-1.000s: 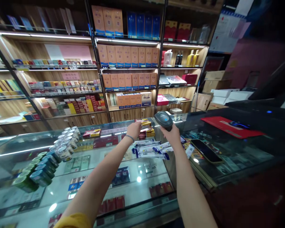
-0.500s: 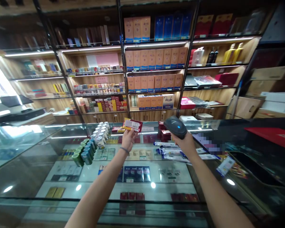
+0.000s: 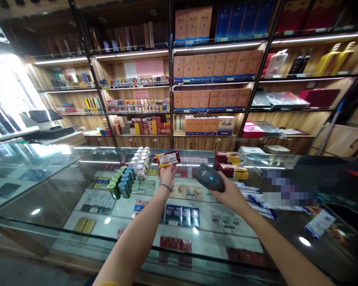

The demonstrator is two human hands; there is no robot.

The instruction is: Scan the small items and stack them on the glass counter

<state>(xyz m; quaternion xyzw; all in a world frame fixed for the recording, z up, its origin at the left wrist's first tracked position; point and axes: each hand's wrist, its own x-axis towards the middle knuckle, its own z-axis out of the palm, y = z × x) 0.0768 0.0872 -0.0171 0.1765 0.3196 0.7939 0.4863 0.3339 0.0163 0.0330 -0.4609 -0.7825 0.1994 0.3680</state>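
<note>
My left hand [image 3: 167, 177] holds up a flat snack packet [image 3: 168, 158] in dark red and yellow, its pale label with a barcode turned toward me. Closed around the handle of a black barcode scanner [image 3: 208, 177] is my right hand [image 3: 228, 194]. A blue light glows on top of the scanner, and its head points left toward the packet, with a gap between them. Behind the scanner, similar red and yellow packets [image 3: 234, 169] lie stacked on the glass counter. The scanner's handle is mostly hidden by my fingers.
Rows of cans [image 3: 123, 180] stand on the glass counter [image 3: 86, 167], left of my left hand. Blue and white packets [image 3: 262, 204] lie to the right, near a dark tray [image 3: 346, 216]. Beyond the counter rise shelves with orange boxes [image 3: 211, 65].
My view has turned left, so the shelves and counter sit further right. The scanner has moved left and lower, closer to the packet, and its head now points more toward it.
</note>
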